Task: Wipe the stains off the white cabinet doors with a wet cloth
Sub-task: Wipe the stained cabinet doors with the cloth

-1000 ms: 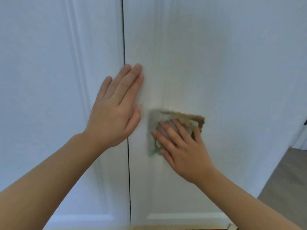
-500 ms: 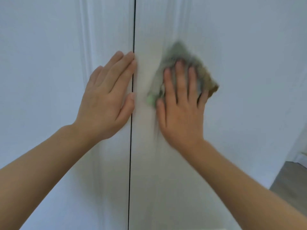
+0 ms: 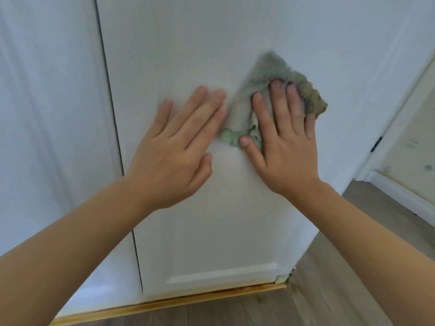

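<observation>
On the right cabinet door [image 3: 235, 231], the left hand [image 3: 174, 156] braces flat, fingers straight and slightly spread, while the right hand [image 3: 282, 142] presses the wet cloth [image 3: 268, 67] with spread fingers; firm, overlapping strokes would serve best

Two white cabinet doors show, the left door [image 3: 51, 128] and the right door [image 3: 211, 231], with one dark gap [image 3: 113, 114] between them. One cloth [image 3: 270, 74], grey and brown with a green edge, lies against the right door. Two hands are in view, the left hand [image 3: 174, 156] and the right hand [image 3: 284, 147], and two bare forearms. One wooden strip [image 3: 188, 300] runs along the doors' foot above one wooden floor [image 3: 329, 290].
</observation>
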